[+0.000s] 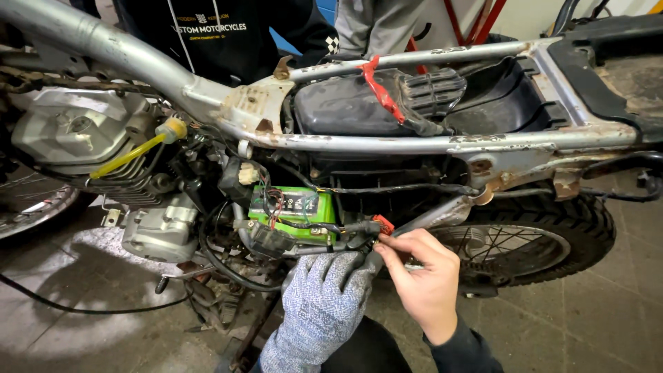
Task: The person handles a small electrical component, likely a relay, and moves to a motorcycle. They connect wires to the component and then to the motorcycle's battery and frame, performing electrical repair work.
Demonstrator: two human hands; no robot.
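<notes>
Two hands meet at a small red connector [383, 224]: bare right hand [421, 280] pinches it between thumb and forefinger, gloved left hand [324, 304] closed around black wiring [345, 231] just left, beside the green battery [293, 207].

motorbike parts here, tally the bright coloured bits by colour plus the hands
green battery: 1
yellow hose: 1
red tape strip: 1
orange-red connector: 1
gloved left hand: 1
bare right hand: 1
total: 6
</notes>
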